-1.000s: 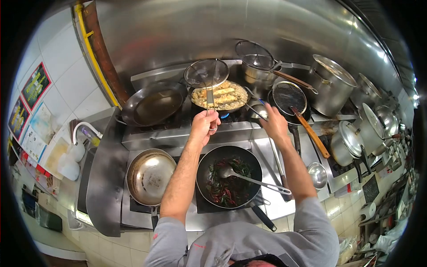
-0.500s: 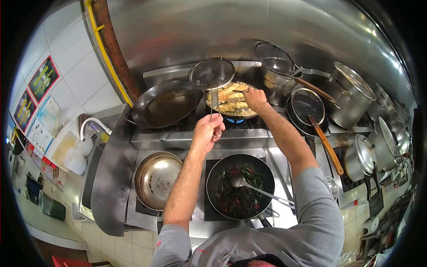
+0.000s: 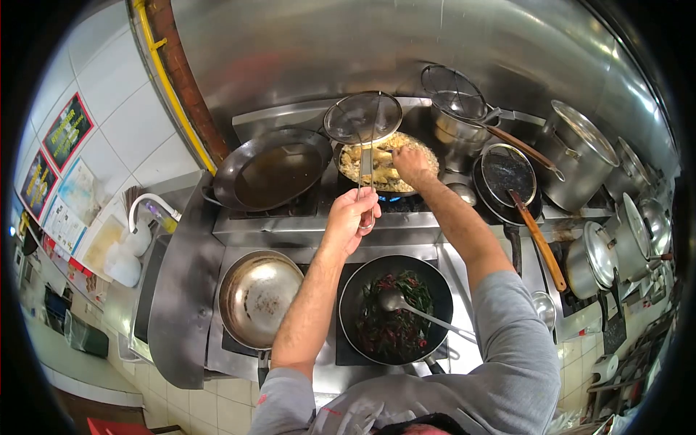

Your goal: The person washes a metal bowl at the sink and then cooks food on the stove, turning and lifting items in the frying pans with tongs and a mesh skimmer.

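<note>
My left hand point(image 3: 352, 217) is closed round the handle of a round mesh strainer point(image 3: 362, 117), whose basket is raised over the back left part of the frying pan. In that pan, battered pieces point(image 3: 384, 174) lie in bubbling oil above a blue flame. My right hand point(image 3: 413, 163) is closed over the pan's right side; a dark utensil shows in part at its fingers, pointing left into the food. Nearer me stands a black pan of dark leaves with red bits point(image 3: 377, 326), a ladle point(image 3: 392, 299) resting in it.
Left of the frying food is a wide dark pan with oil point(image 3: 281, 174). An empty steel pan point(image 3: 259, 299) sits at front left. On the right are a strainer with a wooden handle point(image 3: 536, 239), tall pots point(image 3: 576, 163) and a lidded pot point(image 3: 591, 257). A faucet point(image 3: 148, 197) is far left.
My right hand came from right of the frying pan to over it, then shifted slightly right. My left hand and the strainer moved right. The battered pieces have shifted in the oil.
</note>
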Tool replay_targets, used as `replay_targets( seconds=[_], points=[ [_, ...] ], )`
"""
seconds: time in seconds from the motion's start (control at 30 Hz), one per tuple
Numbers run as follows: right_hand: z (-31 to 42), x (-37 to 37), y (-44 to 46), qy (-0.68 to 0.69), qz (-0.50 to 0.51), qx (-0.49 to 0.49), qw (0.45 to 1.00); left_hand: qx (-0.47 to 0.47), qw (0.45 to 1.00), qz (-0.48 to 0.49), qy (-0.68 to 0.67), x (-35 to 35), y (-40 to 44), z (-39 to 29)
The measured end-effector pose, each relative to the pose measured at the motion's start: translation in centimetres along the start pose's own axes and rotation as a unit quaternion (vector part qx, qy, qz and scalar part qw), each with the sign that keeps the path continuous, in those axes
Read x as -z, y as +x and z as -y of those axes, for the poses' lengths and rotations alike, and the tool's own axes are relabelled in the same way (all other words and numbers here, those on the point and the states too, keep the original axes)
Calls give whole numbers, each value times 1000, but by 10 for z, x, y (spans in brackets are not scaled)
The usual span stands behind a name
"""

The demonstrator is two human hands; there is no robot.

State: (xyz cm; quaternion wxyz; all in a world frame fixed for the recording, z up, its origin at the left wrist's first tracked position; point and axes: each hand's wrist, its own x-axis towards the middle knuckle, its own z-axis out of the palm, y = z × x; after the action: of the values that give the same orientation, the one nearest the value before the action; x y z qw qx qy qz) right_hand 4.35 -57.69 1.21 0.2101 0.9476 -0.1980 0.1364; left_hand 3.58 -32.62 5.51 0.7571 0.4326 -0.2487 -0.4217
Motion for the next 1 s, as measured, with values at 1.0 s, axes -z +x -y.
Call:
replay_targets(
  seconds=[1.0],
  points=[
    [-33, 50, 15, 14, 63, 81, 995, -9, 999, -32, -2, 8, -3, -3]
  ],
)
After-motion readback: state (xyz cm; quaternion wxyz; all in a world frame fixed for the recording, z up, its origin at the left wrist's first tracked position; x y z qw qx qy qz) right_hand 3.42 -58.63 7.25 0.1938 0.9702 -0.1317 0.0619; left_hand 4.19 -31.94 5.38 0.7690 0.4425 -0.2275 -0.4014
